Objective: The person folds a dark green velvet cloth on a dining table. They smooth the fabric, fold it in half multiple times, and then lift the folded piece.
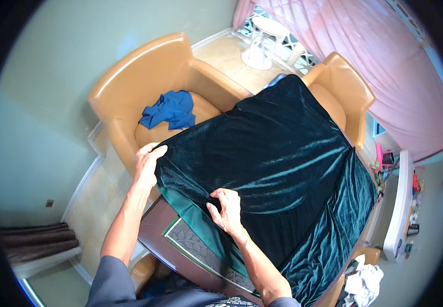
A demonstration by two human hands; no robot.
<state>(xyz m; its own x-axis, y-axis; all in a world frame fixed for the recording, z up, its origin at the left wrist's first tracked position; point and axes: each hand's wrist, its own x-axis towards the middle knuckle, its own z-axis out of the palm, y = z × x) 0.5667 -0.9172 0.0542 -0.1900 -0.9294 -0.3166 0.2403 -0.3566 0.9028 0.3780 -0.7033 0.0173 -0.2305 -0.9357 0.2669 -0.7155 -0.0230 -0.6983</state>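
Observation:
A large dark green velvet cloth (267, 153) is spread across the table, pulled fairly flat in the middle and rumpled into folds on the right. My left hand (146, 163) pinches its left corner between thumb and fingers, at the table's left side. Lower and to the right, my right hand (227, 211) rests on the velvet near its front edge, fingers bent and thumb apart; whether it grips a fold is unclear. A smoother, lighter green underside (194, 218) shows along the turned front edge.
The brown table (150, 226) has a grey leaf-patterned panel (206, 245). Tan armchairs (144, 69) (344, 88) stand beyond it, one holding a blue cloth (171, 109). White clothing (365, 282) lies at lower right, near a white counter (396, 207). A white stool (261, 42) stands by pink curtains (344, 38).

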